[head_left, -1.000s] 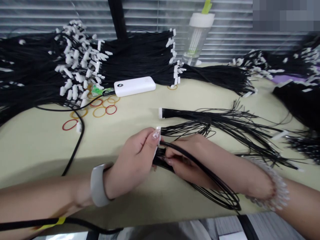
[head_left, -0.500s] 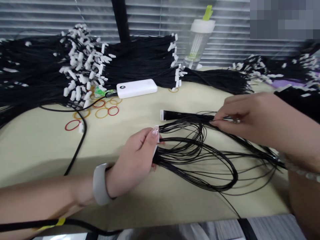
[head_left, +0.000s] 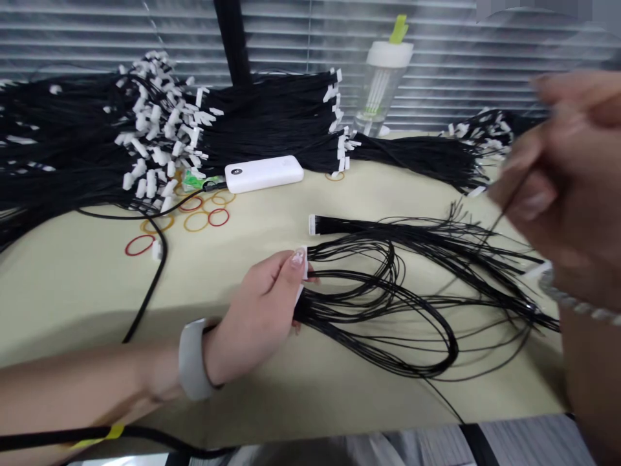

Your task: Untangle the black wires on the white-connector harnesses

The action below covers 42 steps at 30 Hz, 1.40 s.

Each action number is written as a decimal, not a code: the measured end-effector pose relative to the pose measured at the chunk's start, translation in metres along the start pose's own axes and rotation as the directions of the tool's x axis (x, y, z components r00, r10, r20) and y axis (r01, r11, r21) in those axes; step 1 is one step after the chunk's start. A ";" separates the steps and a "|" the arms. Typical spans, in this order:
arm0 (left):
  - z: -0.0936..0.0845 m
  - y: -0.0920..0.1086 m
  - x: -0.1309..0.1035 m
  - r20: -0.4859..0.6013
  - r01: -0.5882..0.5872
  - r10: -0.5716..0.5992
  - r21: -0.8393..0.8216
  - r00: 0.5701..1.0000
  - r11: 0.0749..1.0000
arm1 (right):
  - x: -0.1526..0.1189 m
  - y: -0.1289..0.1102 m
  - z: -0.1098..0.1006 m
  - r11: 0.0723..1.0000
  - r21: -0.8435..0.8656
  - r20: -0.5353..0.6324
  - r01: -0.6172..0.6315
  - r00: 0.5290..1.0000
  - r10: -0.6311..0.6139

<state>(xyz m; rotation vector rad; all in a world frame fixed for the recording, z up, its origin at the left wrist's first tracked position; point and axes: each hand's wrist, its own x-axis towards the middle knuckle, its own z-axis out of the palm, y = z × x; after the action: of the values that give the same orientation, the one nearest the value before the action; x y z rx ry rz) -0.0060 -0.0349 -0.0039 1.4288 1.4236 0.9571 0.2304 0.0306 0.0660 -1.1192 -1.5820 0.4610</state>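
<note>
My left hand (head_left: 264,304) is closed around the white connectors (head_left: 305,262) of a looped bundle of black wires (head_left: 383,310), thumb on top. Beyond its fingertips another black wire bundle (head_left: 388,230) lies on the table, its white connector (head_left: 312,224) facing left and its strands fanning out to the right. Raised above the right side, my right hand (head_left: 557,155) is blurred by motion. Its fingers are pinched on a thin black wire (head_left: 504,207) that runs down toward the bundle.
Piles of black cables (head_left: 276,116) with white connectors line the back, before window blinds. A white power bank (head_left: 264,173), rubber bands (head_left: 196,221) and a clear bottle (head_left: 383,84) stand or lie nearby. A thick black cable (head_left: 155,285) crosses the left side.
My right hand has lifted up and toward the right, away from the far wire bundle, drawing a thin wire with it. The left hand keeps its hold on the connectors.
</note>
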 end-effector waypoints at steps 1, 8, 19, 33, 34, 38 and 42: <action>0.000 0.000 0.000 -0.005 0.000 0.000 0.010 1.000 1.000 | -0.009 -0.005 0.006 1.000 0.016 0.122 -0.006 0.993 0.004; 0.000 -0.003 -0.001 0.031 0.036 -0.035 -0.036 0.999 0.999 | -0.043 -0.017 0.037 0.922 -0.209 0.653 0.326 0.748 -0.116; -0.001 0.000 0.000 0.056 -0.028 0.027 0.017 0.998 0.999 | -0.058 -0.010 0.057 0.853 -0.225 0.558 0.471 0.780 -0.284; -0.001 0.000 -0.002 0.107 -0.048 0.045 0.019 0.993 0.999 | -0.067 -0.004 0.063 0.651 -0.310 0.573 0.693 0.683 -0.454; -0.001 -0.001 -0.002 0.101 -0.052 0.049 0.028 0.994 0.998 | -0.067 -0.004 0.063 0.640 -0.307 0.581 0.704 0.672 -0.459; -0.001 -0.001 -0.002 0.124 -0.060 0.052 0.056 0.991 0.997 | -0.066 -0.006 0.063 0.605 -0.307 0.599 0.735 0.643 -0.478; -0.002 0.001 -0.002 0.137 -0.103 0.089 0.103 0.987 0.989 | -0.065 -0.009 0.064 0.587 -0.316 0.606 0.745 0.635 -0.480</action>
<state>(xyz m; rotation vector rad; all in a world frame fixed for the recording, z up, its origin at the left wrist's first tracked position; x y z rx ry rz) -0.0081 -0.0363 -0.0023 1.6242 1.3370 0.8377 0.1666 -0.0124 0.0161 -0.7494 -2.5192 -0.2823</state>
